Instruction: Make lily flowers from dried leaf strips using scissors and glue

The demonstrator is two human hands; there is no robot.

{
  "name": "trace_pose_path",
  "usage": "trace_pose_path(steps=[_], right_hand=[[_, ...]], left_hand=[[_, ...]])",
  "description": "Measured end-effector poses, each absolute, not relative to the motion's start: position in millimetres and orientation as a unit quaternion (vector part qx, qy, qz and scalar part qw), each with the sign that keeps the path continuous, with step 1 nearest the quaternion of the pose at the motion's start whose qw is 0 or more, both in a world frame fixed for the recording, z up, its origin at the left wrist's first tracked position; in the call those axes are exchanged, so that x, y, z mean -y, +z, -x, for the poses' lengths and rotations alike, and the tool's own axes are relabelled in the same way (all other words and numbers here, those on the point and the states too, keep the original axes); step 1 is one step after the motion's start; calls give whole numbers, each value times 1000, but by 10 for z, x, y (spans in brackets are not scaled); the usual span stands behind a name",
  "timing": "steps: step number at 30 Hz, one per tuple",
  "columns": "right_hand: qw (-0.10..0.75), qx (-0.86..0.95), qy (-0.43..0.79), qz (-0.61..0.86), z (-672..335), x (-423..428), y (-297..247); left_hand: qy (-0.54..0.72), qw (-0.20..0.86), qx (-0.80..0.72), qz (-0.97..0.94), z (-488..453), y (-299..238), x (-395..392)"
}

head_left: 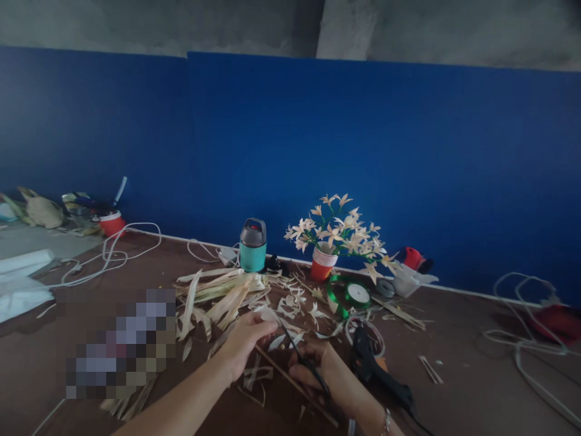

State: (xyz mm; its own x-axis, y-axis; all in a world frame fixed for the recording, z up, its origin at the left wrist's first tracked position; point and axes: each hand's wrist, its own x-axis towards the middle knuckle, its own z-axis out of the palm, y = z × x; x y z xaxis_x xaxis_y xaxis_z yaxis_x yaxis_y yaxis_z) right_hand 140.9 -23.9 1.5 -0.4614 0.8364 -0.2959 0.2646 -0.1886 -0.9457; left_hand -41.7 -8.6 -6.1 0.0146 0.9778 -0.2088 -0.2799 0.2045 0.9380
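My left hand pinches a pale strip of dried leaf over the brown table. My right hand is closed round a pair of black scissors, whose blades point up towards the strip. A thin wooden stick lies under both hands. A heap of dried leaf strips lies just beyond my left hand, with small cut petals scattered beside it.
A black glue gun lies right of my right hand. Beyond are a green ribbon roll, a red cup of handmade flowers, a teal flask and white cables. A blue wall panel backs the table.
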Motion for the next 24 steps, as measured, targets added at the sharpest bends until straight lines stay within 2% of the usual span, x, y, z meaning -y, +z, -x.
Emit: trace_pose_path(steps=[10, 18, 24], right_hand=[[211, 596, 612, 474, -1435, 225, -17], [224, 589, 610, 481, -1426, 216, 15], [227, 587, 606, 486, -1434, 210, -34]], left_hand=[[476, 640, -458, -393, 493, -79, 44], [516, 644, -435, -360, 433, -82, 70], [507, 608, -468, -393, 439, -77, 77]])
